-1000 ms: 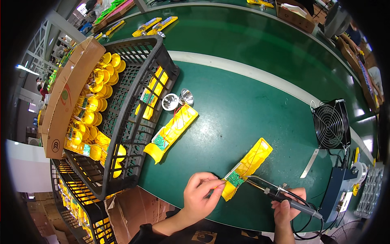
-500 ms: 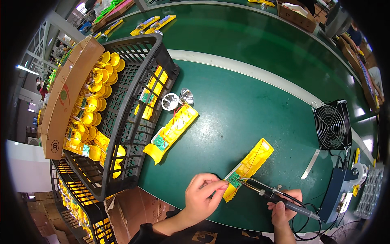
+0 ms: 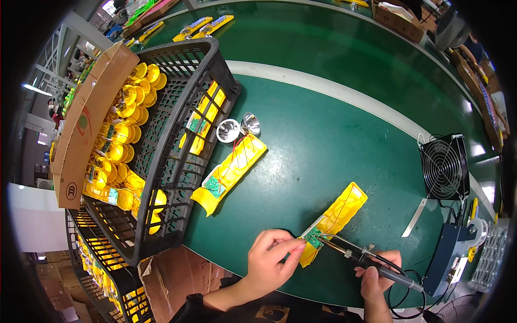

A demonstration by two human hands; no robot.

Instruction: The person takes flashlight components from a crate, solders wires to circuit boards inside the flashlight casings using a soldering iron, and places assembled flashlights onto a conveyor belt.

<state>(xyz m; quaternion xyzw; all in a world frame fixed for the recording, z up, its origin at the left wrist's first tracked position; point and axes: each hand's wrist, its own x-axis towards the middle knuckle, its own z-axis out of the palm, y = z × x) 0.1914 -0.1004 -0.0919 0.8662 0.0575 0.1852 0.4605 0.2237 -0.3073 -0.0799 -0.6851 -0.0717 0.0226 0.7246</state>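
- Left hand (image 3: 267,262) pinches the near end of a yellow housing (image 3: 334,218) by its green circuit board (image 3: 312,239).
- Right hand (image 3: 377,275) grips a soldering iron (image 3: 360,255), tip on the board.

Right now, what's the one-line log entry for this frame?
left hand: steadies yellow shell | right hand: soldering iron, tip at green board | second shell: lying apart

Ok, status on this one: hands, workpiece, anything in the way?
Left hand pinching wire at yellow housing. Right hand holding soldering iron, tip on green board. Nothing blocking; second housing lies apart.
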